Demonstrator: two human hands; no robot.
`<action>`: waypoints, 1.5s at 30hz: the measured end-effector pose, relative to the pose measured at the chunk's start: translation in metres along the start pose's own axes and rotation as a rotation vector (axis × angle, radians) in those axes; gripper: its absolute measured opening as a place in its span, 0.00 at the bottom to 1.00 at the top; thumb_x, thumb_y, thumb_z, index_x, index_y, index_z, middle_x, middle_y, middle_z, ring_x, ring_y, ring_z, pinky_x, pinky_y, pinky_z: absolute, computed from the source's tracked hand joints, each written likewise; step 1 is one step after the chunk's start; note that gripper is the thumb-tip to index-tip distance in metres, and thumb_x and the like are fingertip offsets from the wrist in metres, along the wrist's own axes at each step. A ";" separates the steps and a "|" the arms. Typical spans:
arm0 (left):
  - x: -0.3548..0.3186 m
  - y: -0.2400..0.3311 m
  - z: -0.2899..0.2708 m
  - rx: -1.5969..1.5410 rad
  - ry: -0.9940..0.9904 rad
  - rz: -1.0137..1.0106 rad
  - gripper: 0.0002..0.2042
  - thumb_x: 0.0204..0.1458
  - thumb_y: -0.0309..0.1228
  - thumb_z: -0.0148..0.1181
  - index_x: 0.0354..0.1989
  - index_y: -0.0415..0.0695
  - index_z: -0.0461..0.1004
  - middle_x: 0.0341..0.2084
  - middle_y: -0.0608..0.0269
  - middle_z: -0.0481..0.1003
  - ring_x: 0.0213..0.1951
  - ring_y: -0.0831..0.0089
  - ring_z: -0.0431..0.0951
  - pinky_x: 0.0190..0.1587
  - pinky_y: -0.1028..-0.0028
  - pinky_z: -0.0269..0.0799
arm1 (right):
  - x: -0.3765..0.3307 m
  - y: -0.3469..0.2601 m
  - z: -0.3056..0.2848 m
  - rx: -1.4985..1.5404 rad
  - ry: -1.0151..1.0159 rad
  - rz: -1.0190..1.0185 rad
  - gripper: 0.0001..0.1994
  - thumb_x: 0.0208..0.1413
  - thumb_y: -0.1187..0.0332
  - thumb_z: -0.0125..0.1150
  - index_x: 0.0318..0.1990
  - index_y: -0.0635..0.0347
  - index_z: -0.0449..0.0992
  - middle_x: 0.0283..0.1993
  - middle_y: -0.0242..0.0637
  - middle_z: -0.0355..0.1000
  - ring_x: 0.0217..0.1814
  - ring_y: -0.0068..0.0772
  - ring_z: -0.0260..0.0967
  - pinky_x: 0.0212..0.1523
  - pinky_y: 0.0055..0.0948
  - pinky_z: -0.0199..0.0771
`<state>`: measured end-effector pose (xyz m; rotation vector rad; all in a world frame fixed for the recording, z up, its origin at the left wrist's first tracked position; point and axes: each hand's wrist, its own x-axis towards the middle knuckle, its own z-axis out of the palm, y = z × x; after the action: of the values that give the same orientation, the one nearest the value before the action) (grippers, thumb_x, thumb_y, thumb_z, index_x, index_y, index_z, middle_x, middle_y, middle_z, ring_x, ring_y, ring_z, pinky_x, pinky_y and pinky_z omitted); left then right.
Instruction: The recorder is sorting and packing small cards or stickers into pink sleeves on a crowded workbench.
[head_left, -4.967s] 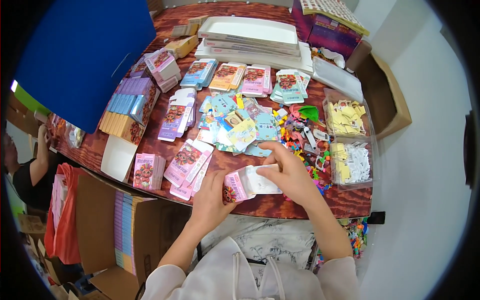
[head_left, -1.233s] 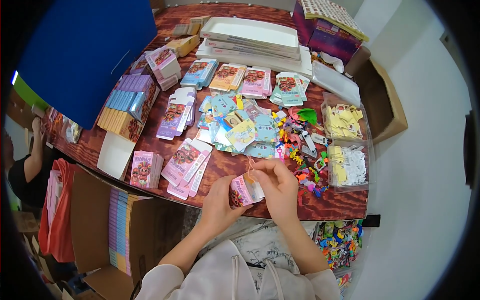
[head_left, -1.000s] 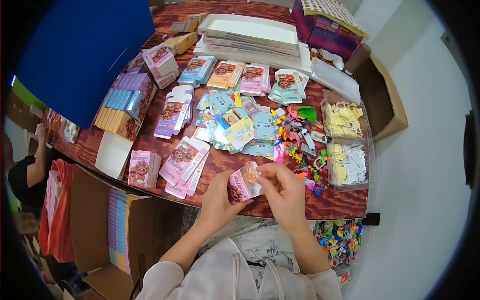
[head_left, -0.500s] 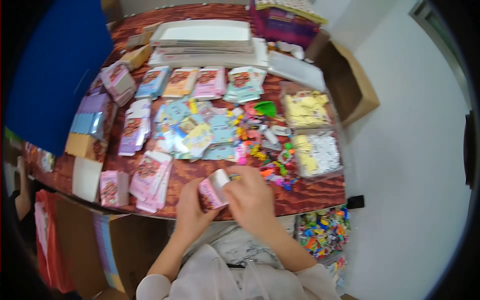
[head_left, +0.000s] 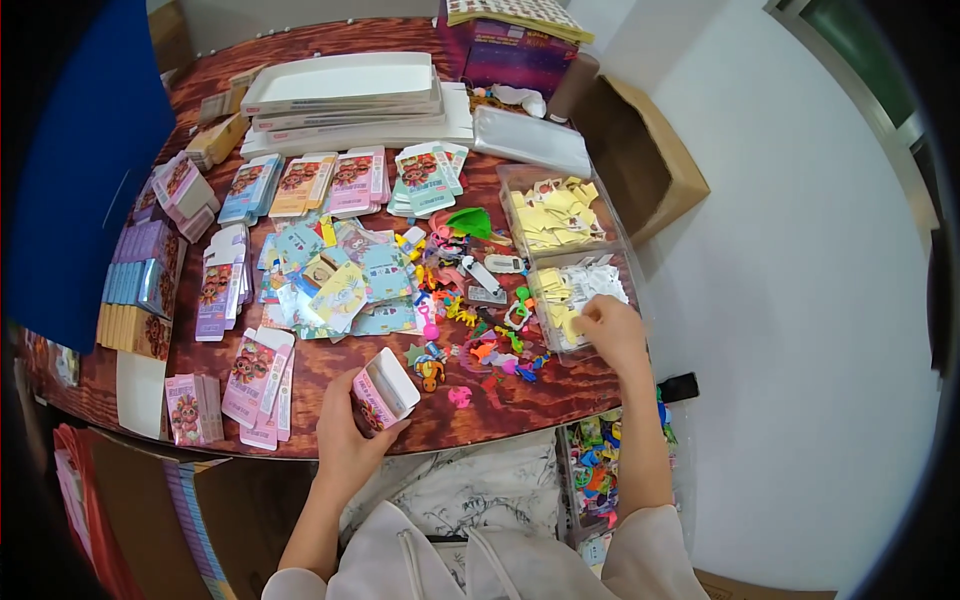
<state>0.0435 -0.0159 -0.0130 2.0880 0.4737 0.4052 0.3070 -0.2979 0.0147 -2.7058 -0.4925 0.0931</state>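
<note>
Above the near worktop, the left hand holds an open pink box, while the right hand, narrowed, its grip unclear, is at the slips on the right, white trays lying far off.

Blue panel, purple box

My box looks like smooth card, the tray clear glossy plastic, the counter shiny wood-grain, my sleeve matt cloth.
</note>
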 end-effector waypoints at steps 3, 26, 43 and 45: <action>0.003 0.002 0.001 -0.016 -0.016 -0.005 0.36 0.37 0.28 0.78 0.57 0.39 0.66 0.48 0.49 0.73 0.50 0.51 0.75 0.51 0.61 0.72 | 0.001 -0.009 0.012 -0.201 0.095 -0.142 0.14 0.42 0.62 0.71 0.31 0.62 0.77 0.29 0.45 0.75 0.32 0.44 0.74 0.35 0.38 0.72; 0.009 0.009 -0.002 0.020 -0.043 -0.019 0.37 0.36 0.27 0.78 0.58 0.39 0.66 0.49 0.50 0.73 0.51 0.52 0.75 0.53 0.61 0.72 | 0.034 0.061 -0.015 0.911 -0.268 0.127 0.03 0.55 0.74 0.63 0.34 0.57 0.73 0.31 0.27 0.74 0.28 0.14 0.67 0.27 0.18 0.67; 0.009 0.009 -0.002 0.036 -0.053 -0.021 0.37 0.37 0.27 0.78 0.58 0.39 0.66 0.48 0.49 0.73 0.51 0.51 0.75 0.52 0.61 0.71 | 0.031 0.050 -0.010 0.908 -0.197 0.151 0.04 0.56 0.77 0.62 0.39 0.62 0.74 0.32 0.29 0.73 0.28 0.17 0.70 0.27 0.19 0.70; 0.008 0.008 -0.001 0.033 -0.058 -0.027 0.37 0.37 0.27 0.78 0.58 0.39 0.65 0.48 0.49 0.72 0.51 0.51 0.75 0.52 0.61 0.71 | 0.038 0.058 -0.007 0.920 -0.170 0.156 0.04 0.57 0.76 0.61 0.39 0.61 0.75 0.31 0.29 0.73 0.27 0.19 0.71 0.27 0.20 0.70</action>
<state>0.0512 -0.0151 -0.0049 2.1171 0.4774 0.3222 0.3623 -0.3376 -0.0014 -1.8281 -0.1977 0.4691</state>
